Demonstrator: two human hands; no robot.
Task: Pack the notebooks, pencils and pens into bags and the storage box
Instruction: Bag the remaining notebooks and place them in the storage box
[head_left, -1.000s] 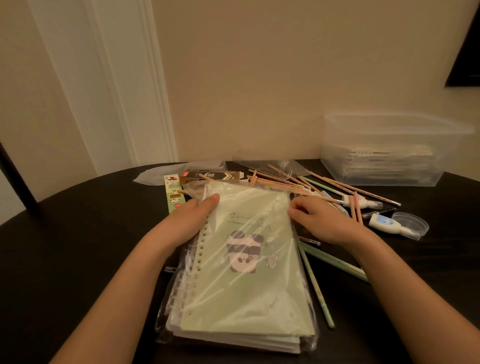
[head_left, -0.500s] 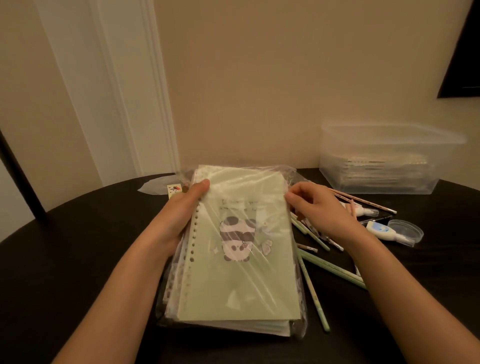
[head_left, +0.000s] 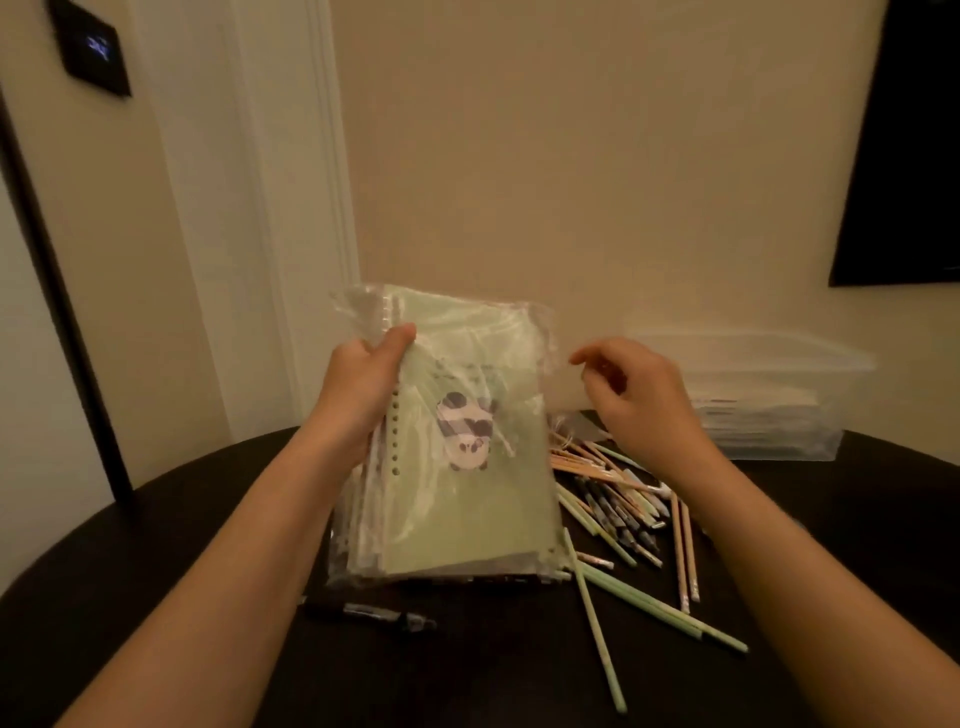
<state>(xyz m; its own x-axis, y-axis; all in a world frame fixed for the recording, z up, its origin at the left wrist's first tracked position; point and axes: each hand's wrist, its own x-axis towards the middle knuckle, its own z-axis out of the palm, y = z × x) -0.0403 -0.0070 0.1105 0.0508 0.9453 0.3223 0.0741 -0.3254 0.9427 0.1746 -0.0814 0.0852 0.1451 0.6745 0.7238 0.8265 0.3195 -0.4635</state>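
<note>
Holds a clear plastic bag (head_left: 524, 332) stuffed with notebooks (head_left: 467, 519) over the dark bench (head_left: 156, 571), upright and leaning a little back. Grips it with the left hand (head_left: 363, 384) at the left edge, near the top: thumb pressed flat on the front, fingers hidden behind, so clamped on the bag and the notebooks inside. Shows on the front notebook a pale green cover, a panda drawing in the middle and a row of punched holes along the left side. Cannot tell whether the lower end of the bag rests on the bench or hangs just above it.

Holds the right hand (head_left: 639, 400) just beside the upper right corner of the bag, with fingers (head_left: 605, 376) loosely curled, forefinger stretched toward the plastic, nothing visible between them. Cannot tell whether the fingertip touches the bag.

To the right of the bag, on the bench: a loose heap of pencils (head_left: 685, 551) and pens (head_left: 618, 514), some wooden, some pale green, some dark, crossing one another. Below the bag, nearer the front: one black pen (head_left: 369, 613), lying alone. Behind the heap, against the wall (head_left: 571, 156): a clear storage box (head_left: 769, 415), with flat stacked things inside, too blurred to name. On the wall, upper left: a small dark panel (head_left: 93, 49) with a faint blue light. At the right edge: a large dark screen (head_left: 904, 156).
</note>
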